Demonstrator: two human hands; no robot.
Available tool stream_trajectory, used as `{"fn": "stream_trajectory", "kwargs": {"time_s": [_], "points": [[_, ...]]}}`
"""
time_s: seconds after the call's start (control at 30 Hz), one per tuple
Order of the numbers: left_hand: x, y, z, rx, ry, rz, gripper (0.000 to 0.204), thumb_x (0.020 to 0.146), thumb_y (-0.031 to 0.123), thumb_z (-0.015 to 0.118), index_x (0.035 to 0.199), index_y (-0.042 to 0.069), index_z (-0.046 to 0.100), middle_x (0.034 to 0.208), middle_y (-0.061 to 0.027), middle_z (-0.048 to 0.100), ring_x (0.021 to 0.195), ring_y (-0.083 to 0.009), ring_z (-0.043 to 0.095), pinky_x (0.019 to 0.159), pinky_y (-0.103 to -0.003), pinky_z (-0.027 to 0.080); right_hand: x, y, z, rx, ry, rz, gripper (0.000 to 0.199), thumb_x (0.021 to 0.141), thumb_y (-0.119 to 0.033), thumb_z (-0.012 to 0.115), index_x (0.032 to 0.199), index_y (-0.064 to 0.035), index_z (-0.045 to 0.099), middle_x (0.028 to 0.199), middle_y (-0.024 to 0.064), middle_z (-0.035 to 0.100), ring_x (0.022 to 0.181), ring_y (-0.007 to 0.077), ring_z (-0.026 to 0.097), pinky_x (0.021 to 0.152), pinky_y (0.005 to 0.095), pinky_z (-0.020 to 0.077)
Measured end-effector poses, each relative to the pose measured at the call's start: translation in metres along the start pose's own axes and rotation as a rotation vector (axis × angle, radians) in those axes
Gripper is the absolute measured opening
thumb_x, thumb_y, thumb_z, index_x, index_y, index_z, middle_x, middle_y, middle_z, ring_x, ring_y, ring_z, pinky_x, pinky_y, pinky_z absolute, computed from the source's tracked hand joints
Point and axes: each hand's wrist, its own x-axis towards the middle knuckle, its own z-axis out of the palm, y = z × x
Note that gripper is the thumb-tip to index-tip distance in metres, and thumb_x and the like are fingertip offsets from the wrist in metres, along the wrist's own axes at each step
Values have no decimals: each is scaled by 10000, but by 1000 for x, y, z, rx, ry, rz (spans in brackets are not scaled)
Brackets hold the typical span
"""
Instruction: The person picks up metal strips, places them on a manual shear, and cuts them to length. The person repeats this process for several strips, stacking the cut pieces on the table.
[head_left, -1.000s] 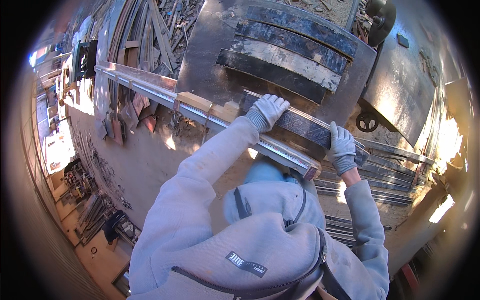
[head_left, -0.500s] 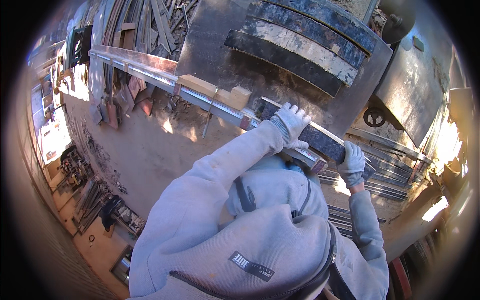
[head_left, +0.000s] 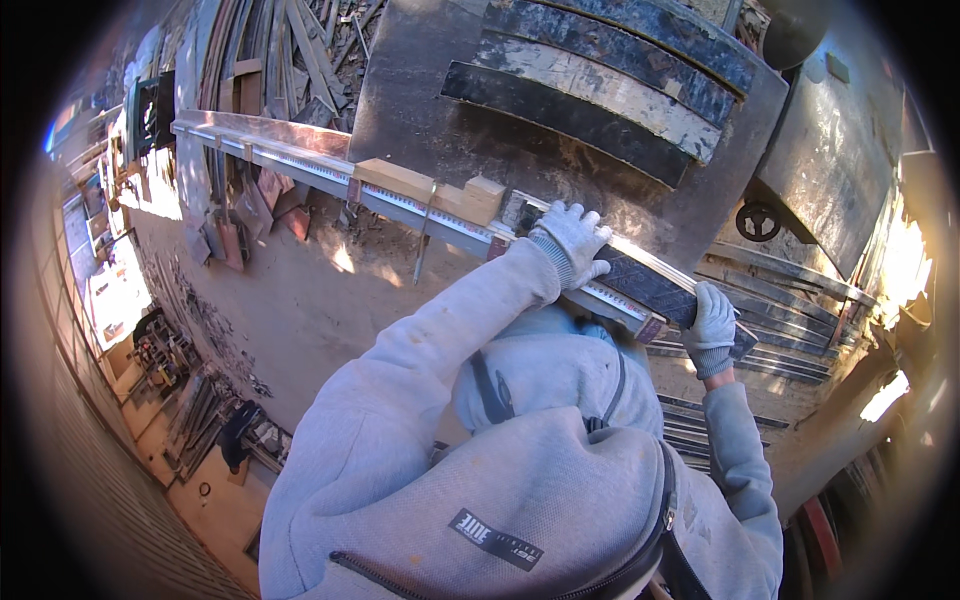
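- Plank [head_left: 655,285]: dark, flat, rough-grained board, lying along a long metal rail [head_left: 300,165] with a ruled strip.
- Left hand [head_left: 572,240], in a white knit glove: fingers curled over the plank's near end, gripping it.
- Right hand [head_left: 712,318], same glove: fingers closed round the plank's far end.
- Beyond the left fingers, pale wooden blocks [head_left: 430,190] sit on the rail.
- Past both hands, curved weathered boards [head_left: 600,85] lie on a rusty steel sheet [head_left: 420,90].

Plank [head_left: 650,285] on a long rail [head_left: 300,165]
Wood blocks [head_left: 430,190] sit left of it (both hands [head_left: 575,240] on the plank); slats [head_left: 600,90] lie behind.
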Motion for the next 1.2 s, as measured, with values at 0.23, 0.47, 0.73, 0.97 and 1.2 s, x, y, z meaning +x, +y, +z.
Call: {"fn": "stream_trajectory", "kwargs": {"time_s": [0.23, 0.47, 0.73, 0.97, 1.2], "points": [[-3, -14, 4, -19, -25, -3, 510, 1001, 466, 689, 1380, 126, 651, 1318, -127, 652, 1272, -307, 606, 1080, -475, 454, 6, -10, 6, 26, -51, 15, 708, 795, -56, 728, 1461, -21, 491, 1336, 205, 627, 1247, 409, 607, 1095, 527, 467], [-9, -38, 7, -49, 25, 7, 497, 986, 431, 713, 1372, 124, 656, 1306, -106, 660, 1265, -305, 611, 1086, -474, 469, 32, -27, -8, -37, -168, -29, 605, 902, -97, 642, 1474, 11, 476, 1318, 209, 608, 1212, 388, 606, 1066, 503, 485], [-17, -59, 7, -129, 7, -35, 490, 940, 351, 776, 1362, 122, 675, 1311, -98, 685, 1288, -326, 612, 1142, -478, 458, 56, -51, -24, -95, -480, 30, 718, 873, -95, 676, 1527, 62, 424, 1334, 230, 598, 1231, 397, 603, 1089, 467, 492], [-26, -68, 1, -158, 146, 64, 476, 909, 295, 796, 1339, 111, 706, 1362, -102, 694, 1302, -340, 604, 1169, -505, 429, 58, -60, -4, -257, -414, -9, 515, 994, -152, 550, 1459, 63, 507, 1241, 178, 620, 1133, 304, 631, 985, 410, 506], [7, 14, 6, -38, 82, 195, 686, 934, 260, 759, 1556, 104, 516, 1538, -160, 562, 1430, -366, 517, 1221, -507, 385, 65, -66, -36, -165, -444, -44, 625, 952, -152, 652, 1501, 90, 478, 1445, 246, 585, 1293, 369, 596, 1172, 499, 435]]}}
